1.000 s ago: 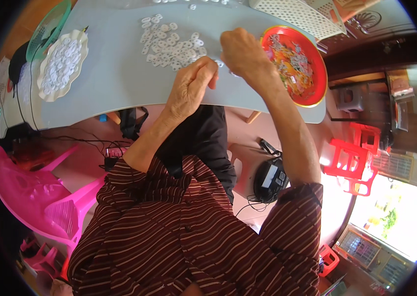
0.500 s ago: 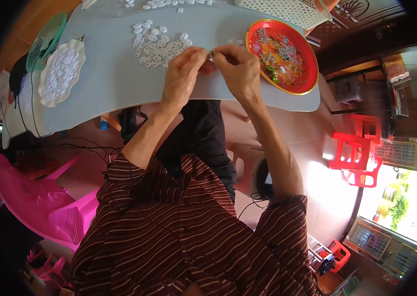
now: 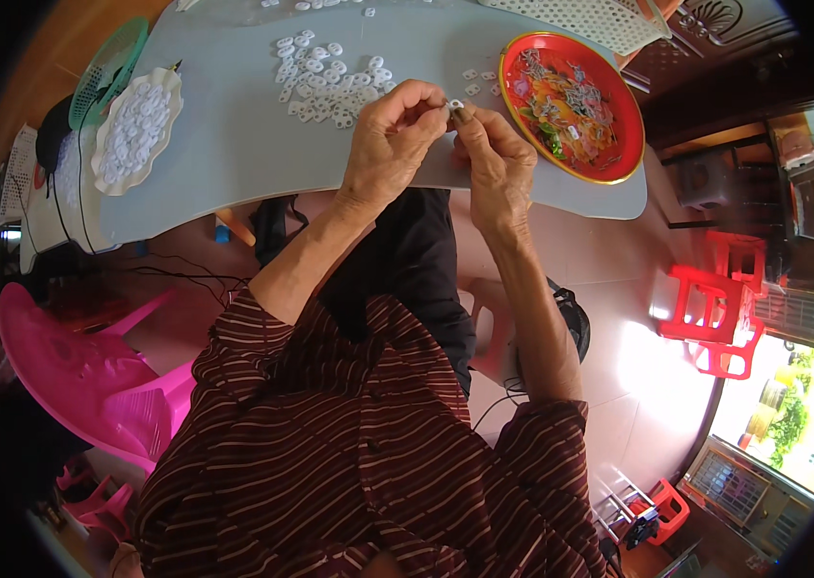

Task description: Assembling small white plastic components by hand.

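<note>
My left hand (image 3: 393,144) and my right hand (image 3: 501,169) meet above the near part of the grey table, both closed in a pinch. Between their fingertips is a small white plastic piece (image 3: 456,103). The right thumb lies against it, and the left thumb and forefinger grip its other side. Whether a metal bit is also in the fingers I cannot make out. Beyond the left hand spreads a loose pile of similar white oval pieces with holes (image 3: 320,82). To the right of my right hand stands a red round tray (image 3: 630,144) holding many small metal bits.
A scalloped cream dish (image 3: 173,96) heaped with white pieces is at the table's left, beside a green mesh basket (image 3: 128,43). A few white pieces (image 3: 472,89) lie by the tray. Behind it is a white perforated basket (image 3: 580,21). A pink chair (image 3: 89,385) stands at lower left.
The view has shifted slightly, with the table's things now further right. My hands have turned a little, and the white piece now shows between the fingertips. Several small pieces beside the tray are uncovered.
</note>
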Action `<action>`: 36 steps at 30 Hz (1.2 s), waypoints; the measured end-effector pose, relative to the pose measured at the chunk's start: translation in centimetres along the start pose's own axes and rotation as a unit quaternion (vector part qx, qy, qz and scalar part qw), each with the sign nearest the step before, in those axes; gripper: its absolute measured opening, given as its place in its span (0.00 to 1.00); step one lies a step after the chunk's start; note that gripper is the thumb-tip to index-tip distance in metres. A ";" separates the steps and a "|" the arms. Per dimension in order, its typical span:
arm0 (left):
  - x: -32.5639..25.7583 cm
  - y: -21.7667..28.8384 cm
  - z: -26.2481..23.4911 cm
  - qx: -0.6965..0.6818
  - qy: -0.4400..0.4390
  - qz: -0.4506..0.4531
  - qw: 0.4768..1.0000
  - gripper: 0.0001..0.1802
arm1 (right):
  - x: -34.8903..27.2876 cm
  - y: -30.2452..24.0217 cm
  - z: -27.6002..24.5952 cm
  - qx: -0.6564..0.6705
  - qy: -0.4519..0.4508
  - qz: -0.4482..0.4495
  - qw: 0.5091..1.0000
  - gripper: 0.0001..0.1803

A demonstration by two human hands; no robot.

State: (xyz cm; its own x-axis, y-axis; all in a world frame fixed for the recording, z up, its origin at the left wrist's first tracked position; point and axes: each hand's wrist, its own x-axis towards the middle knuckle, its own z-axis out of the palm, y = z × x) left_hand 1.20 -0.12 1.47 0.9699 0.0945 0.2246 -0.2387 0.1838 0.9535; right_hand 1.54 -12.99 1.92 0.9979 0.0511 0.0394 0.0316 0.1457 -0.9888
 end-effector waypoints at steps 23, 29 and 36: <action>0.5 0.8 -1.4 -0.255 -0.083 -0.259 0.928 0.09 | 1.4 -0.7 -0.7 -0.070 -0.083 -0.092 0.990 0.05; 0.5 0.3 -1.3 -0.221 -0.073 -0.224 0.946 0.08 | 1.3 -2.0 -0.6 -0.131 -0.051 -0.105 0.985 0.07; 0.3 -0.4 -0.7 -0.230 -0.109 -0.240 0.937 0.08 | 7.8 -4.2 -8.2 -0.373 0.005 -0.174 0.912 0.08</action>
State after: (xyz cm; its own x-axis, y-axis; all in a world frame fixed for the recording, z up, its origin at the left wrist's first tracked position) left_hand 1.52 0.52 0.97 0.9457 -0.3002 -0.1250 0.2808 0.5601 0.7793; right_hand 9.70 -21.25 5.16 0.9209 0.1193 0.3710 0.3708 -0.5608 -0.7403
